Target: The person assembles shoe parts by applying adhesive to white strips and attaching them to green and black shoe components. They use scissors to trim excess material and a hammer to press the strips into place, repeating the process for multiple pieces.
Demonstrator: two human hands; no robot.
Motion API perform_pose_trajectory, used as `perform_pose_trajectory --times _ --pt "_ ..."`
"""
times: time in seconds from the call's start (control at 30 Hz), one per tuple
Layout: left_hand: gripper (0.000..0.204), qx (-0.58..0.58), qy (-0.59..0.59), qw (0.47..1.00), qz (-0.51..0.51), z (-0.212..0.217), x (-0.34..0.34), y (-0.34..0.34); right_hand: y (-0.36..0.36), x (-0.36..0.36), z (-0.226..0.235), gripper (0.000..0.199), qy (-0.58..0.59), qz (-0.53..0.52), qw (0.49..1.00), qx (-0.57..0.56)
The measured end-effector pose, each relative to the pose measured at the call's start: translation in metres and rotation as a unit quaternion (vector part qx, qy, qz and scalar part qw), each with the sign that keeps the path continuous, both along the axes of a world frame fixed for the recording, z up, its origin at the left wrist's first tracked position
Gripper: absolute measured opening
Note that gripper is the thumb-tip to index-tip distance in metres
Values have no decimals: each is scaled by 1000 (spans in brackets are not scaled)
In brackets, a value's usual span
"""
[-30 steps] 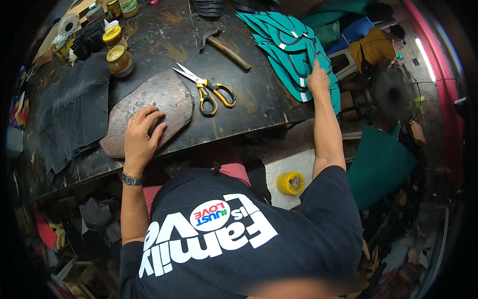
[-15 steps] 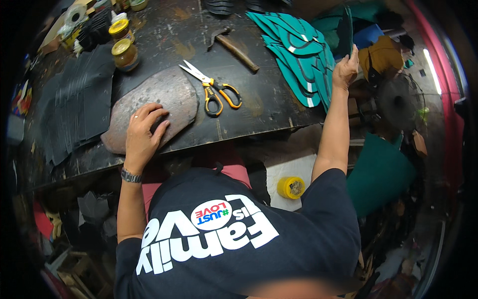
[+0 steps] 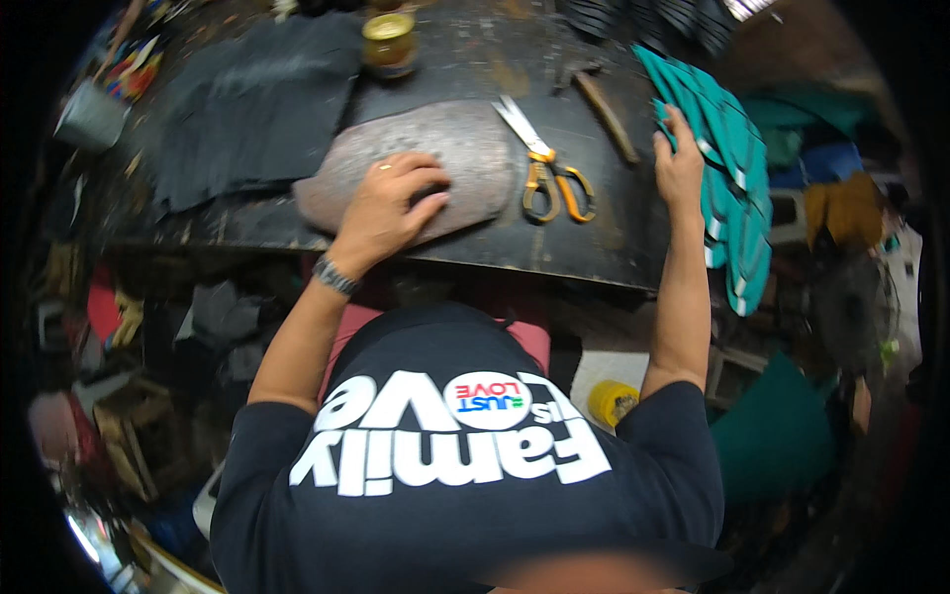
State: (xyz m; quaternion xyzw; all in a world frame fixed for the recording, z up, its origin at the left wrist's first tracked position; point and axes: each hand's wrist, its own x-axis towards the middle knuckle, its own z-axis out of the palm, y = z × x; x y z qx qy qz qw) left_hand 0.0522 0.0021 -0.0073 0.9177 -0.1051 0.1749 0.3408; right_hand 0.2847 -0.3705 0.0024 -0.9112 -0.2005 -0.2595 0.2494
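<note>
My left hand (image 3: 391, 208) rests on a flat, brownish-grey stone slab (image 3: 475, 158) at the table's front edge. Its fingers curl toward the thumb around something small and dark that I cannot make out. Over the left edge of a pile of teal sole-shaped pieces (image 3: 737, 168) is my right hand (image 3: 679, 173), with thumb and fingers apart and nothing visibly gripped. The pieces overlap, with black edging and white patches. Between my hands lie scissors (image 3: 546, 168) with orange-and-black handles, blades spread a little. A wooden-handled hammer (image 3: 609, 114) lies beyond them.
Stacked black sheets (image 3: 257, 119) cover the table's left, near a yellow-lidded jar (image 3: 389, 45). Black ridged pieces (image 3: 643, 22) sit at the far edge. Below the table edge are a yellow tub (image 3: 614, 401) and a dark green sheet (image 3: 777, 436). A fan (image 3: 841, 297) stands at right.
My right hand has let go of the upright dark piece and moved from the pile's right side to its left edge. My left hand stays on the slab. The whole view has shifted.
</note>
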Motion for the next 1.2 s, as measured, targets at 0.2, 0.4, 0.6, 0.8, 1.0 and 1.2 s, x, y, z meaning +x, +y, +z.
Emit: perform_pose_trajectory --times 0.2,0.4,0.6,0.8,1.0,1.2 --pt "18 -21 -26 999 -10 -3 -2 2 66 -22 -28 53 53 14 989 -135" --pt "15 -180 -12 983 18 -1 -6 2 30 4 -45 54 51 25 989 -133" --pt "16 -243 -2 970 5 -2 -8 4 10 -19 -36 53 8 -133 970 -203" --pt "16 -239 -18 971 1 -4 -8 4 74 -106 -22 49 113 163 980 29" --pt "15 -166 -26 986 7 -3 -11 3 110 -136 -37 45 24 106 990 -86" --pt "14 -146 -47 988 16 -4 -11 1 66 -105 -47 39 3 27 997 -66"
